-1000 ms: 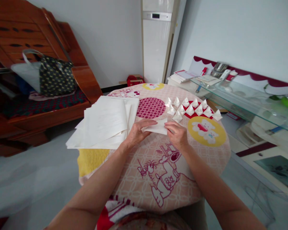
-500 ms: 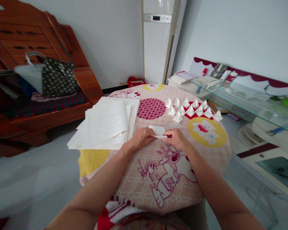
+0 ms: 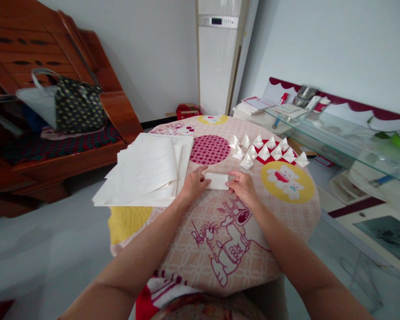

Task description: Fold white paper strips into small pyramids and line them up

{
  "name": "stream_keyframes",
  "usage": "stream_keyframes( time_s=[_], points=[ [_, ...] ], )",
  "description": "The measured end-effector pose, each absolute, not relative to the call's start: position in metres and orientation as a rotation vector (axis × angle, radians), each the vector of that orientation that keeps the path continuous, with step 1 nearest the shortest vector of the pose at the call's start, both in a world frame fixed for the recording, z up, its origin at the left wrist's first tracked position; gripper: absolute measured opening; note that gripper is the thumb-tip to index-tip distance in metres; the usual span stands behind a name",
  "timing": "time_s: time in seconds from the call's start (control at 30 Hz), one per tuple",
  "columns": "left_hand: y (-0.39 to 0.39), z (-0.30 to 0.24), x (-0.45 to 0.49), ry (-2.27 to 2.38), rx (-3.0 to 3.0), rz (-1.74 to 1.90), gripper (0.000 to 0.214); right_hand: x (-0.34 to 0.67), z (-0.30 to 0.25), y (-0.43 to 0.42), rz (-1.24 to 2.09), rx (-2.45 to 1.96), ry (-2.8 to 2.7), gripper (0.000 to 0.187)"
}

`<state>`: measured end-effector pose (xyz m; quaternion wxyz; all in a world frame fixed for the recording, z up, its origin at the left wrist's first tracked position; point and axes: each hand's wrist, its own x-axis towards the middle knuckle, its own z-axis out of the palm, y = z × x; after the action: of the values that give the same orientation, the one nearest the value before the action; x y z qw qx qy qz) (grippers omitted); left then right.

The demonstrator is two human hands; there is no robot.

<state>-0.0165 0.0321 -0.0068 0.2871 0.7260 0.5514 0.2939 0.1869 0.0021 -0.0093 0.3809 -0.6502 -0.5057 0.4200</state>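
Note:
A small folded white paper (image 3: 217, 181) lies flat on the round table's cartoon-print cloth (image 3: 220, 240). My left hand (image 3: 194, 183) presses its left end with the fingers laid flat. Against the paper's right end rests my right hand (image 3: 241, 186), fingers also flat. Just left of my left hand sits a stack of white paper sheets (image 3: 146, 171). Beyond the hands, several small folded white paper shapes (image 3: 266, 152) stand in rows on the cloth.
A wooden bench (image 3: 53, 146) with a patterned bag (image 3: 76, 106) stands at the left. A tall white air conditioner (image 3: 218, 58) is behind the table. A glass shelf (image 3: 346, 142) with books and containers runs along the right wall.
The paper was held up between both hands and folded smaller; now it lies flat on the cloth with both hands pressing it down.

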Motion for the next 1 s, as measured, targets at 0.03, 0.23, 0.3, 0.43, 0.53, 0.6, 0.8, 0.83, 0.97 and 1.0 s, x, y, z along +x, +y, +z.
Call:
stream_keyframes(
  time_s=[0.03,0.23,0.3,0.43,0.53,0.6,0.8,0.83,0.97,1.0],
  points=[
    [0.032,-0.007,-0.015,1.502,1.939,0.791,0.060,0.187,-0.009,0.002,1.061,-1.652,-1.299,0.055],
    [0.036,-0.009,-0.009,1.586,1.965,0.779,0.058,0.190,-0.006,-0.003,1.045,-1.656,-1.400,0.032],
    [0.037,-0.009,-0.008,1.603,1.972,0.772,0.058,0.189,-0.004,-0.004,1.033,-1.697,-1.402,0.025],
    [0.038,-0.009,-0.006,1.625,1.957,0.753,0.059,0.187,0.001,-0.005,1.033,-1.765,-1.378,0.020],
    [0.038,-0.008,-0.005,1.644,1.954,0.746,0.059,0.185,0.003,-0.006,1.031,-1.789,-1.355,0.018],
    [0.037,-0.007,-0.004,1.656,1.952,0.743,0.059,0.185,0.004,-0.006,1.026,-1.797,-1.346,0.018],
    [0.036,-0.003,-0.002,1.676,1.938,0.713,0.059,0.186,0.000,-0.004,0.997,-1.796,-1.372,0.020],
    [0.036,-0.003,-0.002,1.678,1.937,0.709,0.059,0.186,-0.001,-0.003,0.995,-1.797,-1.374,0.022],
    [0.037,-0.003,-0.001,1.704,1.936,0.689,0.059,0.186,-0.003,-0.002,0.994,-1.810,-1.382,0.026],
    [0.037,-0.004,-0.001,1.714,1.939,0.683,0.059,0.186,-0.002,-0.002,0.994,-1.810,-1.382,0.026]
  ],
)
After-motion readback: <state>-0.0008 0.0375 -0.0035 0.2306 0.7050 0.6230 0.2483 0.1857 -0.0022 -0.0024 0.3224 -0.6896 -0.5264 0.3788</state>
